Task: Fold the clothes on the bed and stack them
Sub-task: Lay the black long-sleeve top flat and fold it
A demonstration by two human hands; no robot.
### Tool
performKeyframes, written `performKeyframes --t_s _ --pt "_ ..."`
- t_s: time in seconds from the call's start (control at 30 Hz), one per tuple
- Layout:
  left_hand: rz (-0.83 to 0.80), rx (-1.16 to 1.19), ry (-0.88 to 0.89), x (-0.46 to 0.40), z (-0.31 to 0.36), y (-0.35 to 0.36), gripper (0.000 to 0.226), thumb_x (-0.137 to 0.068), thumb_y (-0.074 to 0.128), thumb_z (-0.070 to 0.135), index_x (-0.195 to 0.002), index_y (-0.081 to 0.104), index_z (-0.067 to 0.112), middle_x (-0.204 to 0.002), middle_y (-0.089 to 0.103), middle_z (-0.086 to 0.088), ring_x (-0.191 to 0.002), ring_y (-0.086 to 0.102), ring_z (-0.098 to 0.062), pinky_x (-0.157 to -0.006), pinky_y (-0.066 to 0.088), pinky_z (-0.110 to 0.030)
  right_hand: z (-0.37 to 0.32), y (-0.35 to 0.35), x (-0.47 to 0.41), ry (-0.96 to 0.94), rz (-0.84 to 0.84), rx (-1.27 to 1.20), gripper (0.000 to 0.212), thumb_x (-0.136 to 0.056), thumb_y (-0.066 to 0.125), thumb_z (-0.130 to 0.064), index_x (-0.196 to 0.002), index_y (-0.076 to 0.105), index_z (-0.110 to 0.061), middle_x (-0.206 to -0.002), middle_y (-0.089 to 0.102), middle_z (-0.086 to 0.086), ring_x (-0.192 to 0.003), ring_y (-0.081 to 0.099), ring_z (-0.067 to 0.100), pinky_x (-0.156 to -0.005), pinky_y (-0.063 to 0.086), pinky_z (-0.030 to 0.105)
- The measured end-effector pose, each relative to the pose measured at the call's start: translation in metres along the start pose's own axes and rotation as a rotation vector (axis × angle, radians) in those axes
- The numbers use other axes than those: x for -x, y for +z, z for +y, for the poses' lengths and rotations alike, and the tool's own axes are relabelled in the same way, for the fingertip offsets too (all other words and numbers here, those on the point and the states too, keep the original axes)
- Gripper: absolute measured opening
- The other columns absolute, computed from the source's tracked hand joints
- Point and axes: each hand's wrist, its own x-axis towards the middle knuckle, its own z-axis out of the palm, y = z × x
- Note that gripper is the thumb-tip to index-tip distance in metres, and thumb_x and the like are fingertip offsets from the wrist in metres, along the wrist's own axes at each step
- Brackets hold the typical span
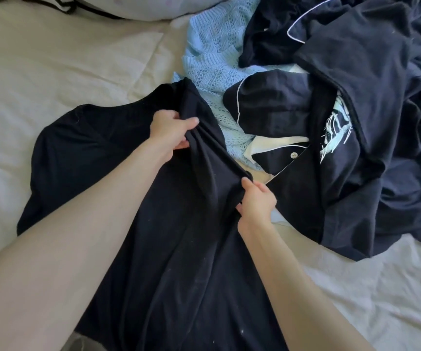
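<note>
A black garment (pixel 98 153) lies spread across the cream bed (pixel 52 72) in front of me, its right part bunched into a raised fold. My left hand (pixel 170 131) grips the upper end of that fold, thumb on top. My right hand (pixel 256 203) pinches the lower end of the same fold near its edge. To the right lies a heap of unfolded clothes: a light blue knit (pixel 212 57), a dark navy pyjama top with white piping and a white button (pixel 275 117), and a dark shirt with a pale blue print (pixel 335 133).
A pale pillow (pixel 128 6) with a black cord lies at the top of the bed. Bare wrinkled sheet shows on the left and at the lower right (pixel 368 295). The heap fills the upper right corner.
</note>
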Motion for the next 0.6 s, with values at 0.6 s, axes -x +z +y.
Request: performKeyframes --t_s 0.6 --pt "-0.058 0.108 0.109 0.031 -0.026 -0.038 0.031 -0.086 0.066 0.029 -0.112 0.05 0.023 -0.09 0.061 0.002 -0.08 0.061 -0.01 -0.064 0.053 -0.027 0.03 -0.026 0.013 -0.149 -0.374 0.375 0.013 -0.093 0.056 -0.029 -0.089 0.066 -0.021 -0.096 0.068 -0.002 -0.092 0.062 0.016 -0.086 0.053 0.038"
